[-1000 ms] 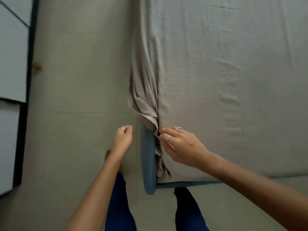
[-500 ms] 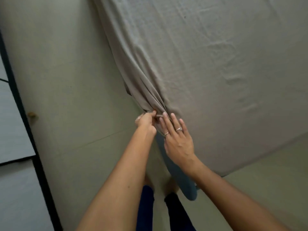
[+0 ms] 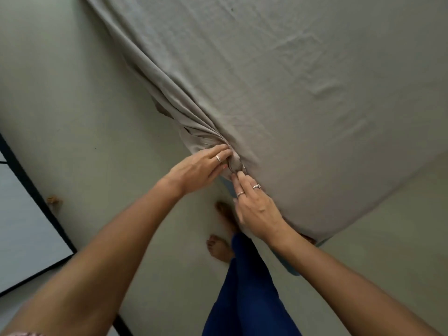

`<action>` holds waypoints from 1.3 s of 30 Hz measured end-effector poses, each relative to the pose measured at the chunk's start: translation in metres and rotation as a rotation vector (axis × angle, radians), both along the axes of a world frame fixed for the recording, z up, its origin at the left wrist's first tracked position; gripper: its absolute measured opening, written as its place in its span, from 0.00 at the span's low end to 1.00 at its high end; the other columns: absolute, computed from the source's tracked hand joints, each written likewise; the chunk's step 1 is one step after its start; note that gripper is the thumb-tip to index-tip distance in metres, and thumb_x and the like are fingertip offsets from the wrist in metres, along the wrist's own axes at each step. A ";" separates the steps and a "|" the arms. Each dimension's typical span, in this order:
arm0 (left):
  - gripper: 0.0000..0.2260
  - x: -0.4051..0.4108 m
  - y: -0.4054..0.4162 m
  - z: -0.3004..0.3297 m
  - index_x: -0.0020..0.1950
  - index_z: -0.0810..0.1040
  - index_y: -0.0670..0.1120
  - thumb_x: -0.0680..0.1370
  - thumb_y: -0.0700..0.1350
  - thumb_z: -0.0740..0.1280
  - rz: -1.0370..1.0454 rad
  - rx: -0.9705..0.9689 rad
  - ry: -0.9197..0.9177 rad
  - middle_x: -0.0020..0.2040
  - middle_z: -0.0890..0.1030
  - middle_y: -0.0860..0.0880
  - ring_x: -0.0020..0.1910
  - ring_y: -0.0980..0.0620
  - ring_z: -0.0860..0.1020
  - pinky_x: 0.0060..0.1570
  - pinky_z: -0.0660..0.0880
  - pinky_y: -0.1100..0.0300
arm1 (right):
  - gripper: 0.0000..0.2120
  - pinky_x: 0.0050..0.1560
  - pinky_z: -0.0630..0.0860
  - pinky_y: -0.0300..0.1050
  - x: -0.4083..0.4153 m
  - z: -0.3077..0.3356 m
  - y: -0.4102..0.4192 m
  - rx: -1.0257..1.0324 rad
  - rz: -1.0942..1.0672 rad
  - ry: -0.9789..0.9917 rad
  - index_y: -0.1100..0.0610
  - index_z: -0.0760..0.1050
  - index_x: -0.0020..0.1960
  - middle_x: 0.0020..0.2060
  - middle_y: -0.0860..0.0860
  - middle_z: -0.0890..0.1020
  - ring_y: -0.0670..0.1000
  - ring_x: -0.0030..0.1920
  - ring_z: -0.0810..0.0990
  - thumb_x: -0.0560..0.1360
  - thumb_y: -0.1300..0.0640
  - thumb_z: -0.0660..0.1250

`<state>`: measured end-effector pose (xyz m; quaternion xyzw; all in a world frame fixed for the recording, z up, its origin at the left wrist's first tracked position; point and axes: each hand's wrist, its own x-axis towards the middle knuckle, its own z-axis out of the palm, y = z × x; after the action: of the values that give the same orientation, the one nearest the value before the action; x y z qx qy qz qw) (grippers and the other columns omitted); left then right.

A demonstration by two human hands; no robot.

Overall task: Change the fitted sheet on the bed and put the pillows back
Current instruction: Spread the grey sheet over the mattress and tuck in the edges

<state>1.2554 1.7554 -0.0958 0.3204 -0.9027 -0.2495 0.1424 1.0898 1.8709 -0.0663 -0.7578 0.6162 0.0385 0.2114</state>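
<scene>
A grey fitted sheet (image 3: 291, 81) covers the top of the bed and hangs bunched in folds along its left side. At the near corner the cloth gathers into a twist. My left hand (image 3: 201, 166) pinches that twisted bunch from the left. My right hand (image 3: 254, 204) lies on the sheet just below it, its fingertips pressed on the gathered cloth. A strip of the blue mattress (image 3: 291, 269) shows under the sheet by my right forearm. No pillows are in view.
The pale floor (image 3: 72, 105) runs along the left of the bed and around its near corner. A dark-framed white panel (image 3: 24, 226) stands at the far left. My bare feet (image 3: 220, 246) and blue trouser legs stand close to the bed corner.
My left hand has come from beside the bed onto the bunched sheet corner and taken hold of it. The right hand stays at the corner. The view has tilted, so the bed lies diagonally.
</scene>
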 end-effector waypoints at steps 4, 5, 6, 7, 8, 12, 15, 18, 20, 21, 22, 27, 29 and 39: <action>0.16 0.006 -0.023 0.000 0.59 0.81 0.43 0.82 0.48 0.57 -0.248 -0.235 -0.167 0.59 0.81 0.47 0.59 0.50 0.79 0.57 0.70 0.57 | 0.32 0.68 0.63 0.49 0.020 0.012 -0.032 0.311 -0.298 -0.135 0.65 0.56 0.76 0.71 0.61 0.66 0.59 0.68 0.69 0.79 0.49 0.59; 0.16 -0.001 -0.029 0.000 0.55 0.82 0.45 0.82 0.49 0.56 -0.263 -0.236 -0.220 0.54 0.82 0.49 0.55 0.51 0.80 0.55 0.70 0.56 | 0.31 0.68 0.63 0.49 0.022 0.012 -0.048 0.412 -0.398 -0.179 0.65 0.57 0.75 0.70 0.61 0.67 0.59 0.68 0.68 0.79 0.47 0.57; 0.18 -0.009 -0.036 -0.002 0.49 0.83 0.47 0.82 0.50 0.55 -0.274 -0.222 -0.294 0.49 0.82 0.50 0.51 0.50 0.81 0.53 0.70 0.56 | 0.30 0.67 0.65 0.50 0.023 0.012 -0.064 0.529 -0.491 -0.227 0.64 0.59 0.74 0.69 0.62 0.69 0.61 0.67 0.69 0.79 0.46 0.56; 0.19 -0.014 -0.041 -0.003 0.44 0.83 0.48 0.82 0.51 0.54 -0.280 -0.218 -0.347 0.44 0.81 0.50 0.47 0.50 0.81 0.52 0.70 0.55 | 0.29 0.66 0.66 0.50 0.023 0.011 -0.077 0.628 -0.557 -0.268 0.64 0.61 0.72 0.68 0.63 0.71 0.62 0.67 0.70 0.79 0.46 0.55; 0.21 -0.019 -0.045 -0.004 0.40 0.82 0.50 0.82 0.51 0.52 -0.291 -0.221 -0.393 0.41 0.81 0.51 0.44 0.49 0.81 0.52 0.70 0.55 | 0.28 0.65 0.67 0.50 0.023 0.007 -0.086 0.714 -0.592 -0.293 0.65 0.62 0.72 0.67 0.64 0.71 0.62 0.67 0.70 0.80 0.46 0.54; 0.30 -0.036 -0.053 0.001 0.54 0.81 0.51 0.81 0.55 0.39 -0.393 -0.078 -0.673 0.52 0.82 0.52 0.57 0.50 0.76 0.62 0.63 0.55 | 0.27 0.66 0.64 0.46 0.020 0.001 -0.101 0.892 -0.634 -0.377 0.64 0.60 0.74 0.71 0.63 0.67 0.60 0.70 0.67 0.81 0.48 0.54; 0.23 -0.036 -0.061 0.012 0.51 0.82 0.46 0.82 0.54 0.50 -0.340 0.125 -0.553 0.52 0.83 0.48 0.58 0.47 0.77 0.63 0.65 0.53 | 0.24 0.65 0.66 0.48 0.021 0.010 -0.091 0.794 -0.624 -0.355 0.64 0.63 0.71 0.67 0.64 0.71 0.61 0.67 0.70 0.80 0.50 0.57; 0.11 -0.003 -0.060 0.015 0.45 0.82 0.41 0.79 0.44 0.61 -0.057 0.143 -0.065 0.45 0.83 0.45 0.47 0.44 0.81 0.51 0.75 0.49 | 0.24 0.70 0.63 0.47 0.031 0.033 -0.063 0.473 -0.562 -0.351 0.61 0.64 0.73 0.69 0.59 0.70 0.56 0.70 0.69 0.80 0.54 0.59; 0.09 0.016 -0.045 0.019 0.56 0.79 0.40 0.79 0.43 0.65 0.449 0.165 -0.005 0.55 0.80 0.44 0.56 0.46 0.77 0.60 0.72 0.51 | 0.22 0.72 0.60 0.51 0.042 0.041 -0.043 0.171 -0.406 -0.242 0.59 0.70 0.70 0.71 0.57 0.68 0.55 0.72 0.65 0.77 0.54 0.59; 0.14 0.022 -0.041 0.019 0.63 0.75 0.40 0.80 0.44 0.63 0.770 0.303 -0.030 0.61 0.76 0.42 0.62 0.46 0.73 0.65 0.67 0.53 | 0.23 0.73 0.58 0.55 0.049 0.038 -0.039 0.091 -0.281 -0.143 0.58 0.71 0.69 0.73 0.57 0.65 0.55 0.74 0.63 0.75 0.53 0.61; 0.20 0.025 -0.043 0.018 0.69 0.69 0.39 0.81 0.48 0.61 1.076 0.540 -0.044 0.67 0.72 0.41 0.67 0.45 0.70 0.68 0.63 0.55 | 0.24 0.74 0.53 0.60 0.054 0.031 -0.039 0.083 -0.137 -0.022 0.58 0.72 0.69 0.76 0.58 0.60 0.56 0.76 0.57 0.74 0.52 0.63; 0.38 0.025 -0.069 -0.009 0.75 0.60 0.42 0.77 0.70 0.47 1.585 1.815 0.313 0.71 0.67 0.41 0.68 0.40 0.68 0.68 0.63 0.46 | 0.16 0.69 0.26 0.64 0.059 -0.022 -0.083 0.139 0.311 0.375 0.53 0.78 0.62 0.74 0.55 0.29 0.56 0.72 0.25 0.77 0.51 0.63; 0.35 0.016 -0.077 -0.007 0.70 0.67 0.40 0.79 0.67 0.46 1.453 1.981 0.500 0.71 0.69 0.40 0.60 0.42 0.73 0.59 0.70 0.50 | 0.16 0.73 0.34 0.60 0.055 -0.034 -0.096 0.030 0.324 0.382 0.54 0.78 0.63 0.76 0.52 0.36 0.56 0.74 0.30 0.77 0.53 0.63; 0.12 0.007 -0.112 -0.021 0.54 0.80 0.40 0.77 0.37 0.59 1.803 1.684 0.603 0.53 0.83 0.43 0.44 0.45 0.81 0.32 0.79 0.57 | 0.29 0.75 0.55 0.51 0.053 -0.011 -0.101 -0.087 0.145 0.065 0.60 0.55 0.77 0.78 0.54 0.52 0.53 0.77 0.51 0.76 0.63 0.55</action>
<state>1.2622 1.6439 -0.1170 0.7407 0.1401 -0.6216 0.2131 1.1429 1.7697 -0.0771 -0.8072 0.5673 0.0515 0.1548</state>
